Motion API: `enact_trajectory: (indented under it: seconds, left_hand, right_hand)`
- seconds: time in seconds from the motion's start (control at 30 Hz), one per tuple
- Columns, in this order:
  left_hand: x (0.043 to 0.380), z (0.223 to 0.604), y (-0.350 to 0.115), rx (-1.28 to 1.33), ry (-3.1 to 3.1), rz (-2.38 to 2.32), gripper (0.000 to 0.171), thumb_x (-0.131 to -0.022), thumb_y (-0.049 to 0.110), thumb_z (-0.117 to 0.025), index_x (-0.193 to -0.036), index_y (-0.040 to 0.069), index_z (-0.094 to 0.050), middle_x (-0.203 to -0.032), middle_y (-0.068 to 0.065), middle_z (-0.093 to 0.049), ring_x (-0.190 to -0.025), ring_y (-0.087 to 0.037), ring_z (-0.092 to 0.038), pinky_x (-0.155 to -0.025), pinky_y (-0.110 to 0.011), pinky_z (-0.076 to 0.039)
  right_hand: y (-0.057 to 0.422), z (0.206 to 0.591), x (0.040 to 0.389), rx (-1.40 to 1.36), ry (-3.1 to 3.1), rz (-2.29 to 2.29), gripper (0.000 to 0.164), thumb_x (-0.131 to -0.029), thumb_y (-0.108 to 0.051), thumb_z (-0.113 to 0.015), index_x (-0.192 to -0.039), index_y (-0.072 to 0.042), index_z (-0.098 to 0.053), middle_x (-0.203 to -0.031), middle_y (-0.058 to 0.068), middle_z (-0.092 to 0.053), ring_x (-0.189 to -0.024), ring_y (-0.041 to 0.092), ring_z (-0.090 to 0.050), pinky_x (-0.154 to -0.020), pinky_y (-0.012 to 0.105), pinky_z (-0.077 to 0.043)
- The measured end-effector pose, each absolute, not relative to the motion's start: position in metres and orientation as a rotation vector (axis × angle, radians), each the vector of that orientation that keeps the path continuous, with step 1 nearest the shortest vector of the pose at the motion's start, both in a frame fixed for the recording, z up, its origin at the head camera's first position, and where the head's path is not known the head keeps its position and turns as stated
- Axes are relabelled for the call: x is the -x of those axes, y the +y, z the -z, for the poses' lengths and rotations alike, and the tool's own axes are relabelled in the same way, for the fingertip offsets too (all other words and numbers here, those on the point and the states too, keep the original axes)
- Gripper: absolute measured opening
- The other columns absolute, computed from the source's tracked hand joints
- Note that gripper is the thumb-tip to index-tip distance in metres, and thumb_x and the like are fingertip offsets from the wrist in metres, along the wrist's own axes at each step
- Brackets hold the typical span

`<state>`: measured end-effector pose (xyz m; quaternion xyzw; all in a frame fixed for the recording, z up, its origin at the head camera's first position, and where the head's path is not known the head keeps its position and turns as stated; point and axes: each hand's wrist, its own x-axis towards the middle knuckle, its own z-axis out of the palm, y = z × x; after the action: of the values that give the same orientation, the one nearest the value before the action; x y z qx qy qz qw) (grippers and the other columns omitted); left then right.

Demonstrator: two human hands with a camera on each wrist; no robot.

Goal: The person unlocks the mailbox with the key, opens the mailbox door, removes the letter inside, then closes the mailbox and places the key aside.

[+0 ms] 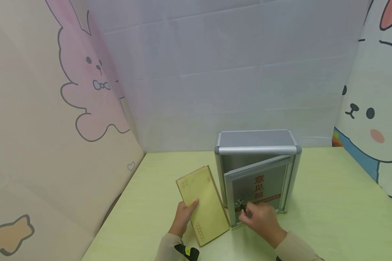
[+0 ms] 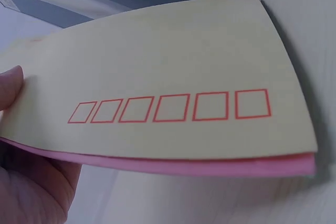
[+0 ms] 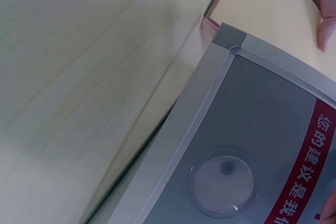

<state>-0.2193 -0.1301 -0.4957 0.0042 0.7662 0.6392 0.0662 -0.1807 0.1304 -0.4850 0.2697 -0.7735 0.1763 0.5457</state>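
Note:
A metal suggestion box with a grey body and silver frame stands on the table. Its front door, marked with red characters, hangs ajar, hinged on the right. My right hand pinches a small black-headed key at the door's lock. In my left hand is a yellowish envelope, thumb on its face and fingers behind. The left wrist view shows red postcode squares on the envelope and a pink layer along its lower edge. The envelope's lower right corner comes close to the door's bottom corner.
The pale yellow-green table extends on both sides of the box. A white cloth wall rises behind it, with rabbit-printed panels at the sides. A round clear disc sits low on the door.

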Motion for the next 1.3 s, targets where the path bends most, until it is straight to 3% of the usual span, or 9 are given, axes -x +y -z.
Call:
enact_trajectory:
  seconds: [0.57,0.97,1.3]
  left_hand:
    - [0.216,0.505,-0.125,0.098,2.127,-2.023,0.041,-0.101,0.026,-0.053,-0.124,-0.008,-0.053,-0.102,-0.013,-0.072,-0.087,-0.02,-0.071,-0.076,-0.031,-0.056]
    - [0.216,0.511,-0.126,0.205,2.073,-2.02,0.048,-0.101,0.028,-0.053,-0.133,-0.008,-0.047,-0.102,-0.004,-0.07,-0.09,-0.017,-0.07,-0.079,-0.03,-0.055]
    - [0.219,0.516,-0.128,0.271,2.045,-1.963,0.051,-0.101,0.028,-0.052,-0.137,-0.007,-0.042,-0.108,-0.007,-0.069,-0.092,-0.016,-0.069,-0.082,-0.029,-0.053]
  right_hand:
    - [0.13,0.485,0.18,-0.636,-1.853,-0.447,0.033,-0.087,-0.025,-0.038,-0.054,-0.021,-0.036,-0.04,-0.013,-0.036,-0.05,-0.006,-0.016,-0.039,0.009,-0.018]
    - [0.13,0.486,0.181,-0.642,-1.845,-0.444,0.033,-0.086,-0.024,-0.038,-0.054,-0.021,-0.036,-0.039,-0.013,-0.036,-0.052,-0.007,-0.014,-0.039,0.008,-0.018]
    - [0.13,0.486,0.18,-0.638,-1.844,-0.453,0.033,-0.086,-0.024,-0.038,-0.054,-0.021,-0.036,-0.039,-0.013,-0.037,-0.051,-0.007,-0.014,-0.038,0.009,-0.019]
